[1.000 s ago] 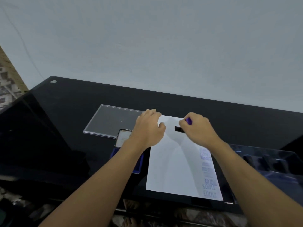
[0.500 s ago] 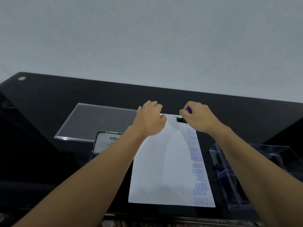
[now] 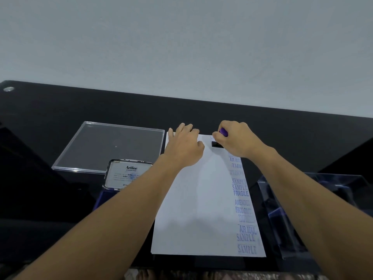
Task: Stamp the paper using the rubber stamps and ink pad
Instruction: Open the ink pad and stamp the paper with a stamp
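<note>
- The right hand (image 3: 236, 139) is curled round the purple handle of a rubber stamp (image 3: 217, 144), gripping it from above. The left hand (image 3: 184, 146) lies released, fingers fairly straight, pressing the far edge of the paper (image 3: 197, 199) flat onto the black table (image 3: 60, 110).
- The stamp sits at the sheet's far right corner, at the head of a column of blue prints (image 3: 243, 209) that runs down the right margin. Its black base looks to be down on the paper, though contact is not certain.
- The base's long axis runs across the sheet, roughly parallel to the far edge and to the lines of print below it. The handle rises from it, tilted a little away from the person.
- To do this step well, I would press straight down with even weight along the base and no rocking, then lift cleanly upward so the ink does not smear. The left hand should pin the sheet throughout.
- The Artline ink pad (image 3: 127, 174) lies open just left of the paper, near at hand for re-inking.
</note>
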Tool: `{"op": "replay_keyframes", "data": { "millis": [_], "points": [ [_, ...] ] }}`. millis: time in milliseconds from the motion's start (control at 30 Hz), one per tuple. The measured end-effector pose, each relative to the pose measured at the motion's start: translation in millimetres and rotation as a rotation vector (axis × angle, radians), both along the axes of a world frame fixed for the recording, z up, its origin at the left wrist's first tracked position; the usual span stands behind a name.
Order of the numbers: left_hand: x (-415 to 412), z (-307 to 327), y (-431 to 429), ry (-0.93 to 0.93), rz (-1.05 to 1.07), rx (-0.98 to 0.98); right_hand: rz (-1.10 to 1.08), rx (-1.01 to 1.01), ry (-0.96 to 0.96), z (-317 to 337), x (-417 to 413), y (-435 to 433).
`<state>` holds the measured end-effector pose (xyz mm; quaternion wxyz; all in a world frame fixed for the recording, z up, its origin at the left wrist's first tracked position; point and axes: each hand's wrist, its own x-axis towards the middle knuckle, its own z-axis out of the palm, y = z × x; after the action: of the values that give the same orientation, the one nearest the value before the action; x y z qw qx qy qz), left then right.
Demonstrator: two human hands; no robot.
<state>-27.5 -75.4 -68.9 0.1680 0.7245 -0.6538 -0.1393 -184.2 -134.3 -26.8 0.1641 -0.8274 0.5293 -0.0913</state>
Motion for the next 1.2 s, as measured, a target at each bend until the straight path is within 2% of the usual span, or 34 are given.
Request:
{"op": "replay_keyframes", "data": {
  "millis": [1200],
  "points": [
    [0.1,-33.0,-0.4,-0.071,0.011,-0.119,0.007,-0.041,0.008,-18.3,8.4,4.0]
  ]
}}
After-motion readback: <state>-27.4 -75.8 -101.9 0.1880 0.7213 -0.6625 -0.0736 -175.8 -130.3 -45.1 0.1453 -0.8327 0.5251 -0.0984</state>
